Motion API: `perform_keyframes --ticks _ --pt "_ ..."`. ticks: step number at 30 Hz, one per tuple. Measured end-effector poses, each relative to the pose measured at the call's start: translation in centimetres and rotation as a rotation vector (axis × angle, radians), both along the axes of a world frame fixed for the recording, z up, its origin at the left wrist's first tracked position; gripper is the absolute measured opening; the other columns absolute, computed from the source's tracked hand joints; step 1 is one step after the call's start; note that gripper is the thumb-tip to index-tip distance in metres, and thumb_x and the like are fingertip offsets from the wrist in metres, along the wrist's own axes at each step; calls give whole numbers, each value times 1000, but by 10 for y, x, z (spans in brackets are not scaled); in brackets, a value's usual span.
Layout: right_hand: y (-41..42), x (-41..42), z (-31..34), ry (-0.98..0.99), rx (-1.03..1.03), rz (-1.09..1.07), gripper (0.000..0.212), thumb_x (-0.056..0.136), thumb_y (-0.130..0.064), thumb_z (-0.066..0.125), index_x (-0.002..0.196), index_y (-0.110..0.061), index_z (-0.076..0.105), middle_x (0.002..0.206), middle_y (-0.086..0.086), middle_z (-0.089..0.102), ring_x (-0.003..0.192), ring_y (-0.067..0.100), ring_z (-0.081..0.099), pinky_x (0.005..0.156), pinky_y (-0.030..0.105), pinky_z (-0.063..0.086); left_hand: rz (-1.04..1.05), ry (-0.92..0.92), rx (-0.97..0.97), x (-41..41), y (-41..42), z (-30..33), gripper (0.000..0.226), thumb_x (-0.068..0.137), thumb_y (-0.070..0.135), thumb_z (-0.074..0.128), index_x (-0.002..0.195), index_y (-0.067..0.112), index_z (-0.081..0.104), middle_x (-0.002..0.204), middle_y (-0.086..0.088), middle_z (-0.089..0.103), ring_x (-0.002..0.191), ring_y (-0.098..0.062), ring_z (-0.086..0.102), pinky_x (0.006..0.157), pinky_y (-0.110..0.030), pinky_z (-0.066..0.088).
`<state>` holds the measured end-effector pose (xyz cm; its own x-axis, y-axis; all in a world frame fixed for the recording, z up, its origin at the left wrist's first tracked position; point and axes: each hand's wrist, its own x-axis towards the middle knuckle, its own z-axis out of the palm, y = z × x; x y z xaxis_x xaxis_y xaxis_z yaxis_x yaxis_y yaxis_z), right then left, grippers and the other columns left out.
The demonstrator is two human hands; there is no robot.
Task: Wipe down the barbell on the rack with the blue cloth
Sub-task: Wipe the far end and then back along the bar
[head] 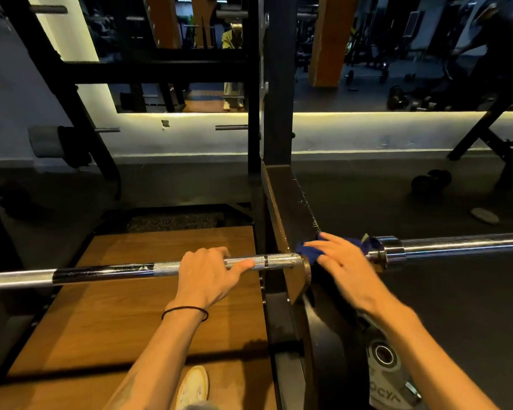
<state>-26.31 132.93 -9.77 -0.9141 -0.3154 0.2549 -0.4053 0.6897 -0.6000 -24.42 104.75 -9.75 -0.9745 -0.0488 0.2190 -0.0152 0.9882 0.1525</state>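
left hand curled round barbell shaft beside rack; right hand fingers spread, pressing blue cloth onto bar near collar.

**Bare forearms, one wrist band, a pale shoe**

Both forearms are bare from the lower edge of the view up to the hands, with no sleeve showing on either. The left hand has a thin black band, like an elastic hair tie, looped round its wrist. The right hand and its wrist carry nothing. No rings show on the visible fingers. Low in the view is the toe of a pale canvas-style shoe with a rounded cap.
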Motion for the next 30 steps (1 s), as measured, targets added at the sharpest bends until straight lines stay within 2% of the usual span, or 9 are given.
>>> perform_keyframes --ticks 3,6,11,15,18,22,24,27,30 --pt "-21 17 -6 39 -11 83 45 98 -36 35 139 -38 53 142 -36 38 142 -15 17 116 11 8 30 101 46 5 11 -7 66 83 81 31 98 26 65 80 13 56 75 -9 49 73 -29 32" --pt "10 20 -8 128 200 103 52 98 -41 31 147 -32 46 154 -23 37 150 -2 14 122 21 6 19 224 127 9 19 -19 60 84 78 39 95 24 63 82 12 51 77 -9 43 78 -28 29" --pt "26 20 -21 166 73 -286 51 98 -36 35 143 -18 52 150 -1 51 148 5 19 124 29 10 22 355 127 14 27 -35 55 87 72 44 94 21 64 82 8 50 78 -12 43 81 -33 37" --pt "-27 36 -32 207 90 -9 49 102 -29 34 149 -22 47 160 -13 35 154 11 9 125 34 10 -13 266 46 5 23 -28 61 88 75 30 97 25 65 83 10 54 78 -11 46 76 -30 34" --pt "-3 26 -33 314 333 54 52 102 -31 33 153 -23 38 163 -12 26 155 15 8 125 35 8 -55 133 -38 -5 16 -13 71 89 77 18 104 27 67 85 9 63 80 -12 56 74 -30 41" --pt "42 13 -42 302 293 -212 54 99 -34 32 149 -15 43 158 1 40 154 21 13 125 38 10 -40 -76 -17 -20 16 3 72 92 75 21 113 24 67 82 5 66 82 -16 65 72 -29 48" --pt "31 15 -45 292 191 -327 55 99 -35 31 147 -13 44 157 3 42 154 18 9 125 40 9 -22 -35 -4 -21 17 1 74 90 76 21 112 24 68 81 5 67 81 -15 65 74 -31 50" --pt "-10 22 -39 264 84 -161 52 99 -33 32 147 -18 46 157 -5 40 154 14 8 126 41 8 -5 123 34 -8 21 -15 71 87 78 24 106 27 69 85 9 65 78 -10 56 76 -32 45" --pt "-12 26 -37 315 214 78 50 100 -29 36 149 -20 47 159 -10 37 154 14 14 125 33 11 -8 279 134 10 28 -31 52 87 73 43 104 28 64 89 12 56 83 -8 45 83 -30 33"
